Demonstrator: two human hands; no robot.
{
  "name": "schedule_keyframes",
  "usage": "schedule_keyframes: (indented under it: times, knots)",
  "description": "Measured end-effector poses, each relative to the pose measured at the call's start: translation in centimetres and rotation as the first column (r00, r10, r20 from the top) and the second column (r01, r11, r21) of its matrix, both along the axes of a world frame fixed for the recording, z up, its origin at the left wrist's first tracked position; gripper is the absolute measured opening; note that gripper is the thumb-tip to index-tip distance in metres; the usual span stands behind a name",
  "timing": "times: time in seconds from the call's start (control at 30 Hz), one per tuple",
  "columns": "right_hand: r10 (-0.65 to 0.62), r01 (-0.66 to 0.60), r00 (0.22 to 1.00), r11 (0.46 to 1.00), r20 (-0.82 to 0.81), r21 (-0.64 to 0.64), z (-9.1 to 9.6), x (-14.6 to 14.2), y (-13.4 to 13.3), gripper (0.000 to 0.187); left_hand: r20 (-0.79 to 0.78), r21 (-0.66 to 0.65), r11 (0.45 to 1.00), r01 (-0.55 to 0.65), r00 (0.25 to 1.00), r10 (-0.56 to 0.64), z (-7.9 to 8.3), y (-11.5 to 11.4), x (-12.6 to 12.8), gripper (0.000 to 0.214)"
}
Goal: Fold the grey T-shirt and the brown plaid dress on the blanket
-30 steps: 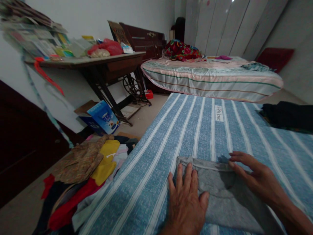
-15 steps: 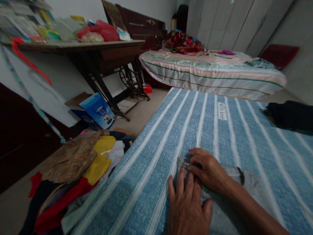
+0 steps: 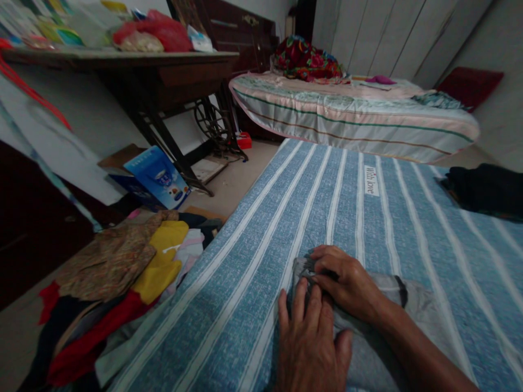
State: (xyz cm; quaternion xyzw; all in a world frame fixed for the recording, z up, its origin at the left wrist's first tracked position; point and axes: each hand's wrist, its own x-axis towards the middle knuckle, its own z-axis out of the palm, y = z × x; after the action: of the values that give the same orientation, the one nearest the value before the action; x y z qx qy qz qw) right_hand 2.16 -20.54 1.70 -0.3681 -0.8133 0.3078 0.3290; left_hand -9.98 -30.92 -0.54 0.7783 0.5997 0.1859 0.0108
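Note:
A grey garment (image 3: 417, 305) lies on a blue striped mattress (image 3: 286, 228) right in front of me. My left hand (image 3: 310, 343) lies flat on the garment's near left part, fingers stretched out. My right hand (image 3: 347, 283) reaches across to the garment's far left corner, its fingers curled and pinching the grey cloth there, just beyond my left fingertips.
A heap of clothes (image 3: 122, 288) in brown, yellow, red and dark colours lies off the mattress's left edge. A blue box (image 3: 157, 177) leans by a sewing-machine table (image 3: 155, 76). Dark clothing (image 3: 486, 188) sits at the far right. A second bed (image 3: 351, 114) stands behind.
My right hand moved from the garment's far right corner across to its far left corner and closed on the cloth. The left hand stayed flat. The view dipped slightly.

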Motion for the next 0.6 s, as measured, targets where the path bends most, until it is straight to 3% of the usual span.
schedule_keyframes:
  times: [0.2, 0.37, 0.6]
  knots:
    - [-0.027, 0.027, 1.0, 0.998, 0.007, -0.055, 0.5, -0.4, 0.2, 0.013, 0.009, 0.029, 1.0, 0.012, 1.0, -0.013, 0.0, 0.1, -0.3, 0.049]
    - [-0.023, 0.034, 0.994, 0.994, 0.104, -0.104, 1.1, -0.7, 0.4, 0.005, -0.005, -0.027, 0.999, 0.023, 1.0, -0.023, 0.7, 0.2, -0.3, 0.047]
    - [0.011, -0.002, 0.964, 0.999, 0.266, -0.032, 1.5, -1.9, 1.2, 0.012, 0.036, -0.073, 0.997, 0.001, 0.999, 0.002, 1.6, 0.4, -0.2, 0.043]
